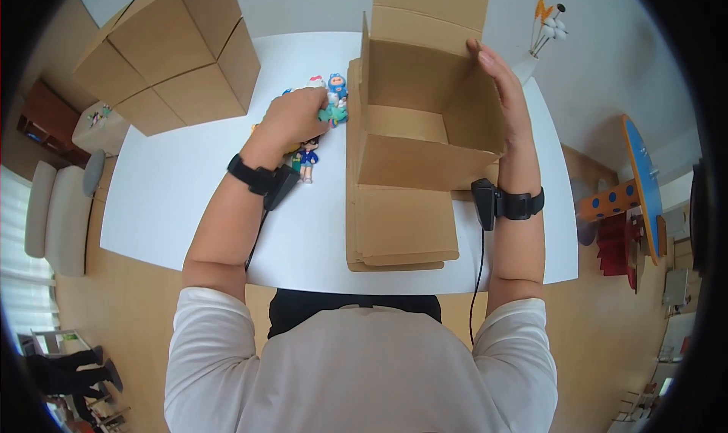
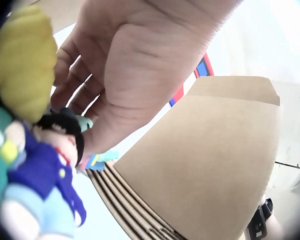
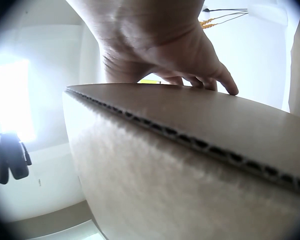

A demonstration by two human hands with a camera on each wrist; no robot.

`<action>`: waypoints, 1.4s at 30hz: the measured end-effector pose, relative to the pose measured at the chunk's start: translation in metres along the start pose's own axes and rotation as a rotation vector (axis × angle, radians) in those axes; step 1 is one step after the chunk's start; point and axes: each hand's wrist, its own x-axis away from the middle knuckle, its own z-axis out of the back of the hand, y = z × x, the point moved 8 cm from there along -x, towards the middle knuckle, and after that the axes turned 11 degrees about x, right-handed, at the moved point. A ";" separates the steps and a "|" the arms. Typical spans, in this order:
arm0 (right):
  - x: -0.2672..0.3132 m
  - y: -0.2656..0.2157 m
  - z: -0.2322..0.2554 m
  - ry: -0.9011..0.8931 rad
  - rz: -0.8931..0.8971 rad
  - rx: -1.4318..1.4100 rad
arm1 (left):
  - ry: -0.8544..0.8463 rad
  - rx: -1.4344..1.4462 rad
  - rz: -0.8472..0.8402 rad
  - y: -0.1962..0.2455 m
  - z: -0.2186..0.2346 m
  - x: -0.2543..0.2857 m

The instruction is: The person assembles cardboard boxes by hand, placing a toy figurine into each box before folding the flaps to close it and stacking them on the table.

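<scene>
Over a cluster of small toy figures on the white table, my left hand (image 1: 292, 118) curls its fingers at a teal toy figure (image 1: 334, 114), gripping it at the fingertips. A figure in a dark blue jacket (image 1: 308, 162) stands just below that hand, and a blue-hooded figure (image 1: 337, 86) is behind it. In the left wrist view, a yellow ridged toy (image 2: 25, 62) is close to the lens. An open cardboard box (image 1: 432, 160) stands right of the toys, its flaps spread. Along the box's right wall lies my right hand (image 1: 512, 99), fingers extended, touching the cardboard.
Closed brown boxes (image 1: 178, 61) are stacked at the table's back left. Layered cardboard edges (image 2: 135, 210) show beside the open box. A white vase (image 1: 525, 67) with dried stems stands at the back right. The table's front edge runs close to the person's body.
</scene>
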 end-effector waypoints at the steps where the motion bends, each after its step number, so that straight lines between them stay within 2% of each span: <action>1: 0.001 -0.003 -0.001 -0.002 0.012 0.011 | 0.000 0.011 -0.006 0.001 0.005 -0.001; 2: 0.002 -0.005 -0.002 -0.003 0.023 0.021 | 0.000 0.024 0.040 0.006 0.022 -0.002; 5: 0.004 -0.011 -0.005 -0.015 0.049 0.029 | 0.286 0.214 0.095 0.021 0.089 0.010; 7: 0.004 -0.011 -0.005 -0.019 0.054 0.025 | 0.557 0.429 -0.107 0.040 0.126 0.028; 9: 0.003 -0.008 -0.005 -0.012 0.049 0.023 | 0.658 0.495 -0.278 0.079 0.149 0.053; 11: 0.003 -0.002 -0.007 -0.023 0.005 0.013 | 0.633 0.453 -0.490 0.121 0.153 0.073; 13: -0.006 0.018 -0.003 -0.033 -0.031 0.011 | 0.591 0.283 -0.600 0.157 0.142 0.084; 14: -0.010 0.022 -0.005 -0.045 0.005 -0.012 | 0.559 0.235 -0.630 0.176 0.136 0.085; 15: -0.012 0.018 -0.002 -0.020 0.014 0.101 | 0.531 0.185 -0.649 0.193 0.131 0.083; 16: -0.007 0.010 -0.003 -0.042 -0.001 0.049 | 0.479 0.204 -0.670 0.210 0.128 0.076; 19: -0.002 0.007 -0.005 -0.044 -0.023 -0.021 | 0.253 -0.024 -0.616 0.237 0.113 0.045; 23: -0.005 0.012 -0.010 -0.072 0.002 -0.072 | -0.152 -0.204 -0.374 0.208 0.077 0.001; 26: -0.005 0.012 -0.010 -0.031 0.046 0.026 | -0.100 -0.197 -0.438 0.219 0.081 0.008; 29: -0.015 0.021 -0.015 0.006 0.087 0.097 | 0.205 0.232 -0.524 0.218 0.127 0.022; 32: -0.013 0.021 -0.017 -0.020 0.053 0.025 | 0.716 0.723 -0.443 0.118 0.145 0.027; 35: -0.009 0.017 -0.016 0.001 0.049 -0.013 | 0.798 1.059 -0.203 0.052 0.104 0.006; 36: -0.009 0.016 -0.016 0.012 0.058 -0.016 | 0.696 1.213 -0.165 0.028 0.082 -0.008; 38: -0.007 0.015 -0.017 -0.020 0.067 -0.132 | 0.525 1.598 -0.006 0.032 0.039 -0.022; 40: -0.008 0.016 -0.018 -0.025 0.079 -0.196 | 0.102 1.756 -0.071 0.069 0.011 -0.023; 42: -0.014 0.024 -0.017 -0.002 0.095 -0.215 | 0.089 1.781 -0.128 0.083 0.002 -0.018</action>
